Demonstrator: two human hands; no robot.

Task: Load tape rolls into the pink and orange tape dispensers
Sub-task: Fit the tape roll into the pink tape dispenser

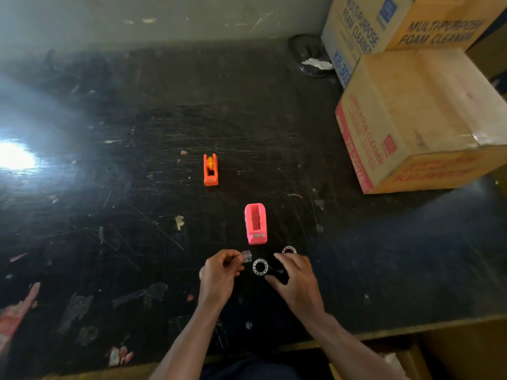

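The pink tape dispenser (255, 224) stands on the black table with its roll slot empty. The orange dispenser (210, 169) sits farther back with a yellow hub in it. Just below the pink dispenser, my left hand (219, 272) pinches a small clear plastic piece (246, 256) between thumb and fingers. My right hand (296, 278) hovers with fingers curled over a clear tape roll (260, 267); whether it touches the roll I cannot tell. A second clear tape roll (289, 250) lies by my right fingertips.
Cardboard boxes (411, 119) are stacked at the right back. A dark round object (310, 57) lies near the wall. Paper scraps and tape bits litter the scratched table (137, 187). The table's front edge (384, 334) is near me. Glare brightens the left side.
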